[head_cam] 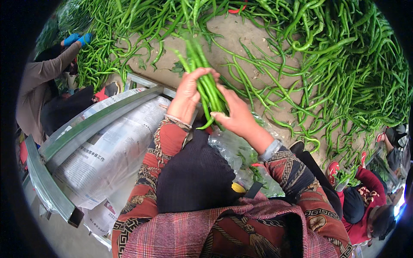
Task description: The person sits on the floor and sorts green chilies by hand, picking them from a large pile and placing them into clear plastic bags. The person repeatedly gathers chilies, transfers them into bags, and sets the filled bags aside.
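Observation:
Both of my hands hold one bunch of long green chili peppers above my lap. My left hand wraps the bunch at its middle, the thumb lying across it. Lower down, my right hand grips the bunch from the right side, its thumb near the lower ends. The far tips of the peppers are blurred. Beyond my hands, loose green chili peppers lie scattered on the tan ground.
Left of me stands a metal frame lined with newspaper and clear plastic. A plastic bag lies by my right leg. A big pepper heap rises at right. Co-workers sit at left and right.

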`<state>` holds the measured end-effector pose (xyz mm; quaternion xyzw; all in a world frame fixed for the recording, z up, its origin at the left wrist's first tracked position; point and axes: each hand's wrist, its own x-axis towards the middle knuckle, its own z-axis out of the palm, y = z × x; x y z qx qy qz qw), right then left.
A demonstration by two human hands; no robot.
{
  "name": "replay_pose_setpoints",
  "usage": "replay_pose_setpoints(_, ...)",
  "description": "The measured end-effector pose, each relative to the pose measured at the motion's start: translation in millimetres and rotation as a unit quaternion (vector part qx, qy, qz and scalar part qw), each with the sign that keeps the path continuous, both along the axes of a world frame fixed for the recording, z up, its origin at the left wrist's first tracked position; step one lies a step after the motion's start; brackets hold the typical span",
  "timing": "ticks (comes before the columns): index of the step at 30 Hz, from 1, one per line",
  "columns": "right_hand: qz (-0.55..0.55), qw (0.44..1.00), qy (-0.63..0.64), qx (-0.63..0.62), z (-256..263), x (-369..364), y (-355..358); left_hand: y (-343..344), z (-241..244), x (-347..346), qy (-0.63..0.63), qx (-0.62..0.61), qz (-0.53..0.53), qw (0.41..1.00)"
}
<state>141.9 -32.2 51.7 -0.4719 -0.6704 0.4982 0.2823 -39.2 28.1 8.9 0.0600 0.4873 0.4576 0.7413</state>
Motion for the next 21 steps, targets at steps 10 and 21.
replay_pose_setpoints(10, -0.085, 0.904, -0.406, -0.107, -150.9, 82.4, 64.1, 3.5, -29.9, -31.6, -0.051, -0.008, 0.021, 0.998)
replay_pose_setpoints(21, -0.107, 0.930, -0.346, -0.069, -28.7, 116.5, 89.7, 9.0, 46.4, 0.5, 0.046, 0.071, -0.048, 0.995)
